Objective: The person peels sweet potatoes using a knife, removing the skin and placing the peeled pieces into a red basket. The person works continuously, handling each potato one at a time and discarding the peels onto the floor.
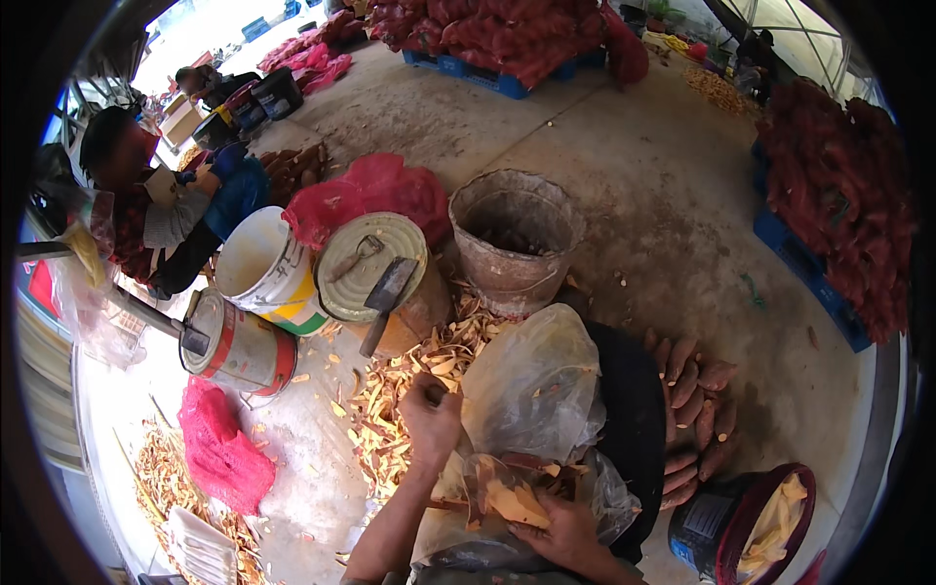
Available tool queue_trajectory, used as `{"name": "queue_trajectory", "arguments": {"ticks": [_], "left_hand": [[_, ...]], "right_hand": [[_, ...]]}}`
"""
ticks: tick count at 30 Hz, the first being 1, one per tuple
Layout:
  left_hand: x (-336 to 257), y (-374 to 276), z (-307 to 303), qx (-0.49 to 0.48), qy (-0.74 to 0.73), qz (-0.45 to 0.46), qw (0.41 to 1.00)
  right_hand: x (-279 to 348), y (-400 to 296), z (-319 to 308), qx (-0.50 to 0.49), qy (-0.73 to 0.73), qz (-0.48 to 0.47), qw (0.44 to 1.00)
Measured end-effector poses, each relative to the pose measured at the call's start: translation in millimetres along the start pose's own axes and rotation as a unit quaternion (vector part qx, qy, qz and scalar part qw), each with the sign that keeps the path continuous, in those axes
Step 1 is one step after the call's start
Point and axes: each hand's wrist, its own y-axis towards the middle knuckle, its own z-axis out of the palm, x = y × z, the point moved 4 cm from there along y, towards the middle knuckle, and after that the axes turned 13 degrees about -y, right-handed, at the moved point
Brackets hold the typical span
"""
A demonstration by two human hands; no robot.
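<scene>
My right hand (559,530) grips a partly peeled sweet potato (515,503) with orange flesh, held over my lap. To its left, my left hand (431,417) is raised with curled fingers around what looks like a dark handle; the tool's other end is hard to make out. Clear plastic sheeting (537,380) covers my legs, with strips of peel on it. Below my left hand, a heap of sweet potato peelings (384,439) lies on the floor. Unpeeled sweet potatoes (687,387) are piled to my right.
A dirty bucket (512,256), a lidded can (365,292) with a cleaver (391,285) and a peeler on top, a white bucket (256,270) and a pink mesh sack (223,453) stand around. A black bucket (706,523) holds peeled pieces. Another person (168,197) sits at left.
</scene>
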Motion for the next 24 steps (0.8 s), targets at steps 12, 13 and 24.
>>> {"name": "queue_trajectory", "arguments": {"ticks": [12, 13, 24], "left_hand": [[-11, -29, 8, 0.016, -0.198, -0.163, 0.966], [-11, -36, 15, 0.042, -0.177, -0.150, 0.972], [48, 56, -66, -0.146, 0.098, 0.030, 0.984]], "right_hand": [[17, -6, -16, -0.087, -0.126, -0.009, 0.988], [15, -6, -13, -0.087, -0.126, -0.015, 0.988], [5, -12, -3, -0.098, -0.119, -0.038, 0.987]]}}
